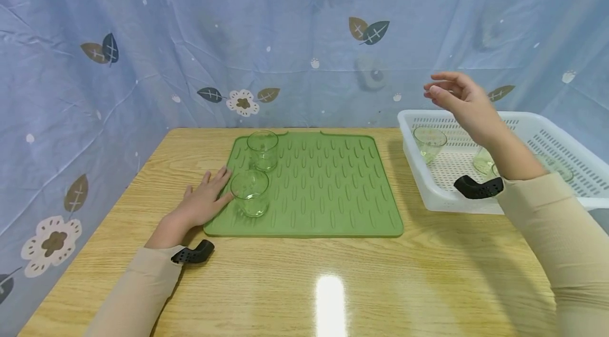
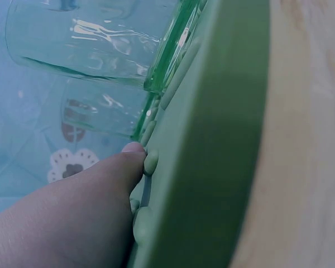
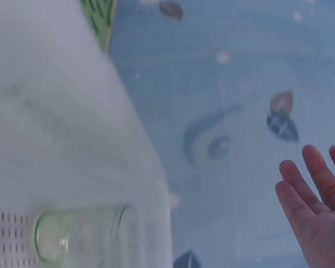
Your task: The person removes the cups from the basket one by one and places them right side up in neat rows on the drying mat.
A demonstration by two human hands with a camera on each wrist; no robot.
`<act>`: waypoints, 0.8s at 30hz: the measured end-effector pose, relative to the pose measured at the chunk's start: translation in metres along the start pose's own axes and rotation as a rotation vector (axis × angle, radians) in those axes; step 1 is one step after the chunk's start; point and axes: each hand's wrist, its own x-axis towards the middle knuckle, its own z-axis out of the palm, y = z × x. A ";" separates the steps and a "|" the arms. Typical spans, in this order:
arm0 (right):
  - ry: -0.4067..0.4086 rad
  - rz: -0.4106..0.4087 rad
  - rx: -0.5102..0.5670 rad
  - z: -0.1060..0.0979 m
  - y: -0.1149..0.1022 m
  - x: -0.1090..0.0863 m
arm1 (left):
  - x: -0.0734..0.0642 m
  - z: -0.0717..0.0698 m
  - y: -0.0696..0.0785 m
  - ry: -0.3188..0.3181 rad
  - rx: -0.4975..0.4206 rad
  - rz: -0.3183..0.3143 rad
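A green ribbed mat [image 1: 323, 183] lies on the wooden table, with two clear glasses upright along its left side. The nearer glass [image 1: 250, 194] stands in front of the farther glass [image 1: 263, 152]. My left hand [image 1: 202, 205] rests at the mat's left edge, fingers spread; in the left wrist view its thumb [image 2: 117, 173] touches the mat's surface, apart from the glasses. My right hand [image 1: 461, 99] is raised above the white plastic basket [image 1: 433, 197], fingers loosely bent and holding nothing. Inside the basket, a glass [image 1: 430, 144] stands near its left wall.
More glasses [image 1: 482, 160] sit farther right in the basket, partly hidden by the right forearm. The basket stands at the table's right side, to the right of the mat. A blue patterned curtain [image 1: 304, 51] hangs close behind the table [image 1: 266, 284] and along its left.
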 end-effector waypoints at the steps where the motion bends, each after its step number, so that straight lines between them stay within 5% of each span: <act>1: 0.002 0.020 -0.042 -0.003 0.003 0.001 | 0.000 0.000 0.000 0.000 -0.001 0.000; 12: -0.004 0.155 -0.422 -0.026 0.026 0.017 | 0.000 0.001 -0.001 0.003 0.002 -0.002; 24: -0.257 0.255 -0.629 -0.044 0.054 0.018 | -0.001 0.001 -0.001 0.004 -0.003 -0.003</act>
